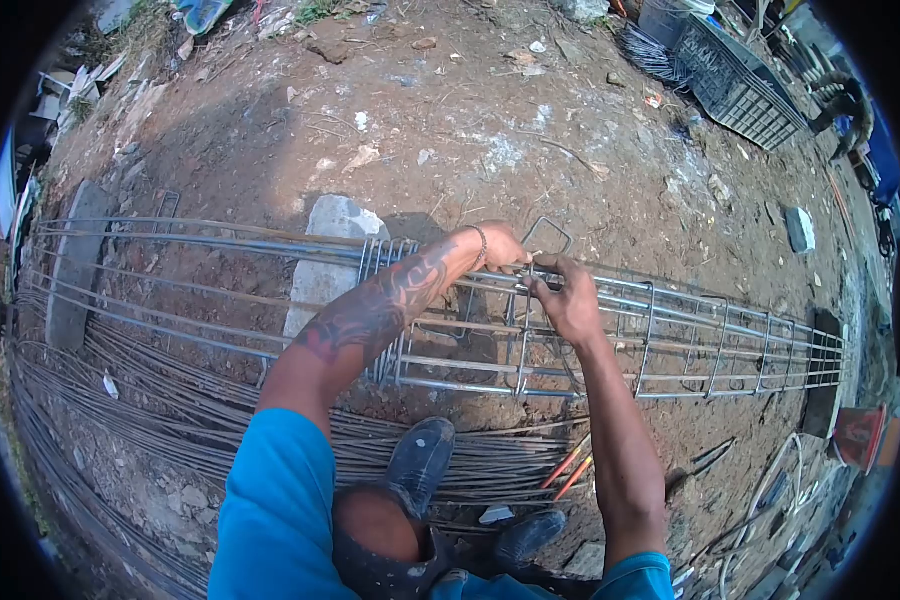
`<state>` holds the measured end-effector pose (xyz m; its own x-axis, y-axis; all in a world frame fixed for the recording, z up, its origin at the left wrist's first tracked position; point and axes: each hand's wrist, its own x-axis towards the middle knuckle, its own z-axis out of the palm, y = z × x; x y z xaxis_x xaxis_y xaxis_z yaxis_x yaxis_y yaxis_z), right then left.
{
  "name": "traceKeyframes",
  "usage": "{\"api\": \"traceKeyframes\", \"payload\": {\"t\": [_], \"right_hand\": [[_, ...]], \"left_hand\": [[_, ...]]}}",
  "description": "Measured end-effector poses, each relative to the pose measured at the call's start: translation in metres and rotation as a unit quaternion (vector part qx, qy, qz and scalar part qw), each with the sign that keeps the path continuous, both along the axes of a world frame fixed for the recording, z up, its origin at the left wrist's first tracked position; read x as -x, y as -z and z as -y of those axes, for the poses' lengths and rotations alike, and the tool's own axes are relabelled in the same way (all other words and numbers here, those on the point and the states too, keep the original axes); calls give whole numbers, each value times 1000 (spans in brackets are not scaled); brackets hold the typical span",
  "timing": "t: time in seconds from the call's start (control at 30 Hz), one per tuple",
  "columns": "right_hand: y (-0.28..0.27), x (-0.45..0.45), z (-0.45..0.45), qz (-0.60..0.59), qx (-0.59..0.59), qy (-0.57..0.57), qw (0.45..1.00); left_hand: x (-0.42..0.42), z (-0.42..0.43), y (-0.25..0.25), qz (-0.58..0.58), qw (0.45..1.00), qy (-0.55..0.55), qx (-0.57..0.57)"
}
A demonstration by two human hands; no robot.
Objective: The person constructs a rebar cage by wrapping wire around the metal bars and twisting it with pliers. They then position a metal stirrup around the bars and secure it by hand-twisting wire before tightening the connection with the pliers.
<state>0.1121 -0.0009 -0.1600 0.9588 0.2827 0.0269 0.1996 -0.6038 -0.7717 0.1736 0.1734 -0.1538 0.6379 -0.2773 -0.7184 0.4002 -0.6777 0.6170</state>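
Down at the rebar cage (646,335), pinching it with left hand (503,245) and right hand (572,305).
Got both close together, with bunched stirrups (378,256) left of them.

the blue-sleeved left arm with a dark-tattooed forearm (370,315) slants forward and across to the right, its braceleted left wrist (476,247) leading to the bare left hand (503,246), back upward, fingers curled. the blue-sleeved right arm (625,450), forearm bare, reaches nearly straight ahead; the bare right hand (572,305) bends thumb and fingers inward, close beside the left fingertips.
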Motion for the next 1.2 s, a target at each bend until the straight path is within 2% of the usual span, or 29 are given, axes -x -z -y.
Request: {"api": "traceKeyframes", "payload": {"t": [0.03,0.13,0.17,0.23,0.27,0.33,0.43,0.57,0.63,0.67,0.73,0.87,0.93,1.07,1.13,1.2], "right_hand": [[0,2,-2,44,39,-1,998],[-8,2,-6,56,40,4,998],[-6,2,-7,56,38,5,998],[0,0,-12,8,-6,55,998],[-2,-1,-15,8,-9,56,998],[-10,-4,-20,-64,23,84,994],[-13,-13,-19,-97,34,63,993],[-16,-16,-25,-69,78,59,993],[-16,-17,-27,-74,76,59,993],[-16,-18,-28,-74,78,57,993],[-14,-17,-28,-69,68,61,993],[-12,-21,-27,-61,90,34,993],[-12,-21,-28,-78,70,28,994],[-18,-18,-31,-43,94,5,995],[-15,-16,-29,8,105,-5,994],[-12,-16,-27,20,106,-3,994]], "left_hand": [[0,0,2,16,1000,-12,2],[2,0,-6,40,999,-23,-28],[-1,-1,11,40,998,-22,-31],[-8,-5,64,113,993,-42,1],[-7,-5,60,113,993,-41,-2],[-4,-3,36,64,996,-56,-38],[-1,-1,-3,27,996,-41,-71],[-14,-7,29,1,999,-41,-26],[-18,-10,42,-85,992,-79,52],[-20,-11,48,-84,992,-81,54],[-18,-8,49,-35,994,-81,57],[-16,-7,59,-16,992,-91,81],[-14,-5,64,89,989,-94,65],[-8,-7,59,134,982,-121,49],[-6,-8,46,218,975,-3,31],[2,-5,36,261,965,-8,33]]}}
